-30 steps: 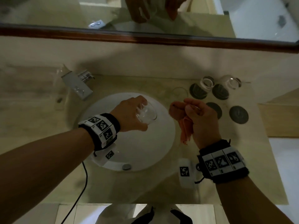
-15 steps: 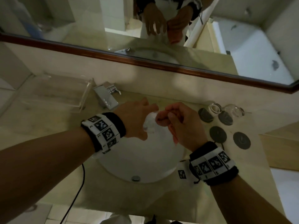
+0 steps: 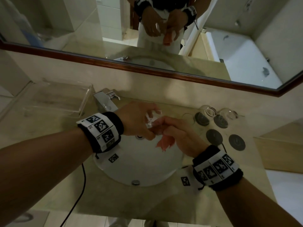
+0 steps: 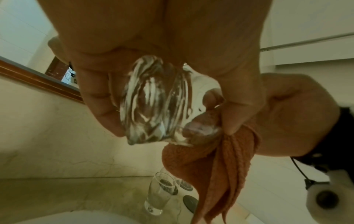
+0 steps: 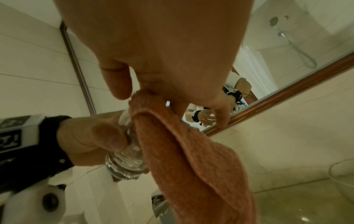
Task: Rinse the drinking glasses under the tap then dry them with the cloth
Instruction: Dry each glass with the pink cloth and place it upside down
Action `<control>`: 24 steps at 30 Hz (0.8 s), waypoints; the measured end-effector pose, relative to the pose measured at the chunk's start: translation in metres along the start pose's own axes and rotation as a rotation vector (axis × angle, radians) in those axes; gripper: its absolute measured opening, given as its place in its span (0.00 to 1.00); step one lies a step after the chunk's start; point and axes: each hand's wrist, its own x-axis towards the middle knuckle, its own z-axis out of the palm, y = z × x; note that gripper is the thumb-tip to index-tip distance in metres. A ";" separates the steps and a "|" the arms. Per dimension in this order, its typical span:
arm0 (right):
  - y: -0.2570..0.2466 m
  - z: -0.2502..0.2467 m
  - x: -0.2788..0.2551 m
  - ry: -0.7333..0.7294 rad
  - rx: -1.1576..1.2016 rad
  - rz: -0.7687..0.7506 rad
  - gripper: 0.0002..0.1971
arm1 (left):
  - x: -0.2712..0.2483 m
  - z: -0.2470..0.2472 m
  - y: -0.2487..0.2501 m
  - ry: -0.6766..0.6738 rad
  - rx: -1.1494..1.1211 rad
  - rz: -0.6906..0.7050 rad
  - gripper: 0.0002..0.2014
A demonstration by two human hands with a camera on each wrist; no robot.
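Note:
My left hand (image 3: 139, 120) grips a clear drinking glass (image 3: 150, 120) above the white sink basin (image 3: 139, 167); the left wrist view shows fingers and thumb curled round the glass (image 4: 153, 103). My right hand (image 3: 173, 133) holds an orange cloth (image 3: 164, 143) against the glass's mouth, with part of the cloth (image 4: 220, 159) pushed inside. In the right wrist view the cloth (image 5: 191, 151) hangs down over the glass (image 5: 126, 163). Other glasses (image 3: 210, 112) stand on dark coasters at the right.
The chrome tap (image 3: 106, 99) sits at the back left of the basin. A clear acrylic tray (image 3: 54, 99) lies to its left. Round dark coasters (image 3: 236, 142) are on the counter at right. A mirror (image 3: 164, 51) runs above, and a cable (image 3: 78, 194) hangs at the counter's front.
The hands have come together: the right hand brought the cloth to the glass held by the left hand. My view tilted up, showing more of the mirror.

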 end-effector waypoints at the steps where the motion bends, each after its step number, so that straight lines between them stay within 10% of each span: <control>1: -0.001 -0.002 -0.002 -0.046 -0.059 -0.002 0.18 | 0.000 0.000 0.001 0.000 -0.011 0.000 0.31; 14: -0.012 -0.020 -0.010 0.501 -0.207 -0.302 0.10 | 0.000 -0.014 0.011 0.049 -0.062 0.024 0.36; 24: -0.019 -0.011 -0.013 0.127 -0.153 -0.136 0.13 | 0.001 -0.012 0.020 0.041 -0.093 0.067 0.23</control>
